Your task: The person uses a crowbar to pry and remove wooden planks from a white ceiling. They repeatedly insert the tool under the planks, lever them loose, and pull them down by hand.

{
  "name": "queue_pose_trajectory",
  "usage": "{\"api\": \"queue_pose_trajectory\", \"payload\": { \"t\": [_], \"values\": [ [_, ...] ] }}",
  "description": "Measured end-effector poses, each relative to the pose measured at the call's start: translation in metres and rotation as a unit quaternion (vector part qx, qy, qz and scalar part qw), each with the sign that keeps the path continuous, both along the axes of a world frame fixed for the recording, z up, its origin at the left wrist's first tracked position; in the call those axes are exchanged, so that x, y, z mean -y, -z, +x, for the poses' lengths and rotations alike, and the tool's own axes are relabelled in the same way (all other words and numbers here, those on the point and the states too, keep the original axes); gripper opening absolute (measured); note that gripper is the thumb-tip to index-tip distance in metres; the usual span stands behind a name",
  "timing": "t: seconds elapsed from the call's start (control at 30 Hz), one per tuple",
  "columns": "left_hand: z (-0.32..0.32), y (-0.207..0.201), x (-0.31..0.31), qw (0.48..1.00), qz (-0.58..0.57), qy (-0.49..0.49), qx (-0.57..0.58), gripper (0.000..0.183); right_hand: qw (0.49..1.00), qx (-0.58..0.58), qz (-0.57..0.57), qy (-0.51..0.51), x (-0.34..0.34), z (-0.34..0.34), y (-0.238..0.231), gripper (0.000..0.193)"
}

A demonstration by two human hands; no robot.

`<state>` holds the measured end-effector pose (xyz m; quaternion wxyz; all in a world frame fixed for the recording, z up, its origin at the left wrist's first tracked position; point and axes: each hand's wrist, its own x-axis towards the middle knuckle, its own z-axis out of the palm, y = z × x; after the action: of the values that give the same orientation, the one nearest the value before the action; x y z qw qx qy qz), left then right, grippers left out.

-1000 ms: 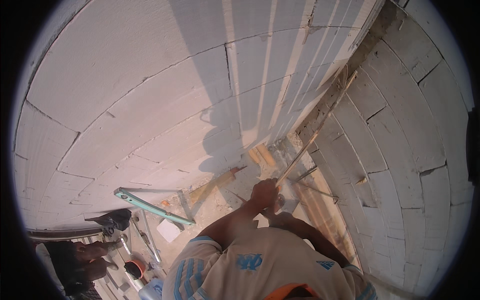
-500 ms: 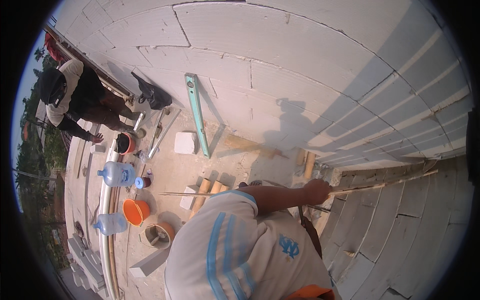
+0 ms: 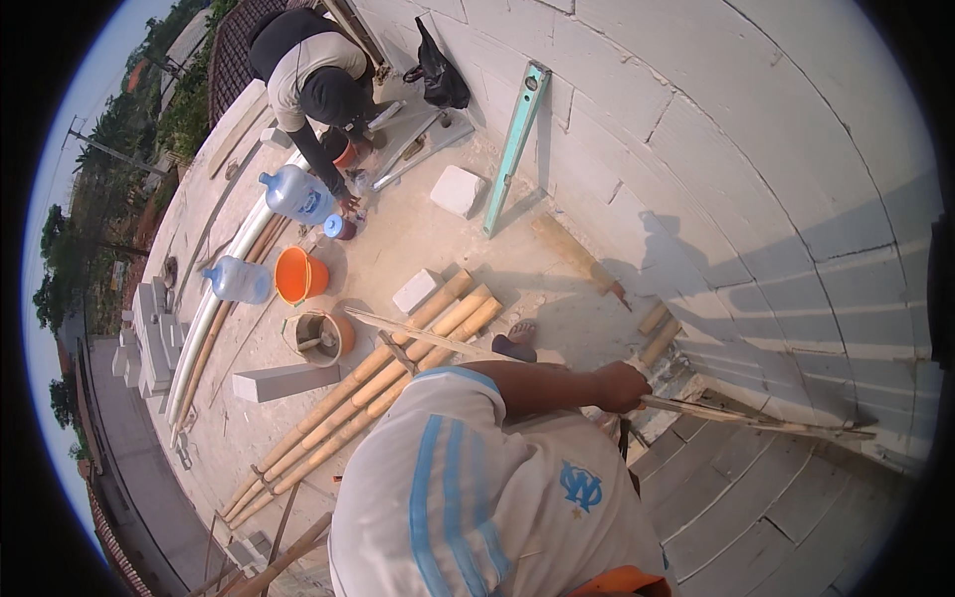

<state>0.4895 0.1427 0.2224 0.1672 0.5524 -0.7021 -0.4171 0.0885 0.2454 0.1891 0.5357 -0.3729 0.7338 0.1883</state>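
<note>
A bare forearm comes out of the white, blue-striped sleeve [image 3: 463, 398], and my left hand [image 3: 622, 386] is closed in a fist round a long, thin wooden strip [image 3: 736, 413]. One end of the strip reaches over the bamboo poles [image 3: 438, 333]; the other lies near the pale block wall [image 3: 796, 199] on the right. Part of its length is hidden behind my arm. My right hand does not show. Below my left hand something dark and narrow is mostly covered by the shirt. A foot in dark footwear [image 3: 514, 343] shows beyond my arm.
A co-worker [image 3: 318, 90] bends at the far left, one hand by a blue-lidded jar [image 3: 339, 227]. Nearby are two water bottles [image 3: 239, 280], an orange bucket [image 3: 300, 276], another bucket [image 3: 323, 336] and loose blocks [image 3: 284, 383]. A turquoise spirit level [image 3: 515, 149] leans on the wall.
My view has swung, bringing more of the bamboo poles into sight. The strip now slopes down to the right, still in my left hand. The co-worker has bent down and reached toward the jar.
</note>
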Motion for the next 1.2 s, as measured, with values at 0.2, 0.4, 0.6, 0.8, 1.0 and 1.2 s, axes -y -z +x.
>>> {"api": "queue_pose_trajectory", "payload": {
  "t": [0.2, 0.4, 0.6, 0.8, 1.0, 1.2],
  "values": [
    [0.077, -0.016, -0.051, 0.997, 0.045, -0.069, -0.002, 0.033, 0.997, -0.076, 0.010, -0.015, 0.003, -0.032, -0.020, 0.042],
    [0.172, -0.023, -0.112, 0.988, 0.060, -0.140, -0.009, 0.032, 0.995, -0.090, 0.003, -0.030, 0.008, -0.017, -0.022, 0.041],
    [0.253, -0.031, -0.173, 0.974, 0.033, -0.224, -0.007, 0.032, 0.997, -0.064, 0.002, -0.042, 0.028, 0.062, 0.019, 0.041],
    [0.312, -0.049, -0.216, 0.967, 0.024, -0.250, -0.027, 0.033, 0.998, -0.005, 0.012, -0.060, 0.054, 0.151, 0.064, 0.041],
    [0.325, -0.077, -0.238, 0.951, 0.009, -0.296, -0.089, 0.027, 0.998, 0.031, 0.023, -0.057, 0.061, 0.174, 0.098, 0.041],
    [0.315, -0.114, -0.219, 0.908, 0.024, -0.349, -0.230, 0.035, 0.996, 0.044, 0.030, -0.075, 0.046, 0.166, 0.112, 0.041]
  ]
}}
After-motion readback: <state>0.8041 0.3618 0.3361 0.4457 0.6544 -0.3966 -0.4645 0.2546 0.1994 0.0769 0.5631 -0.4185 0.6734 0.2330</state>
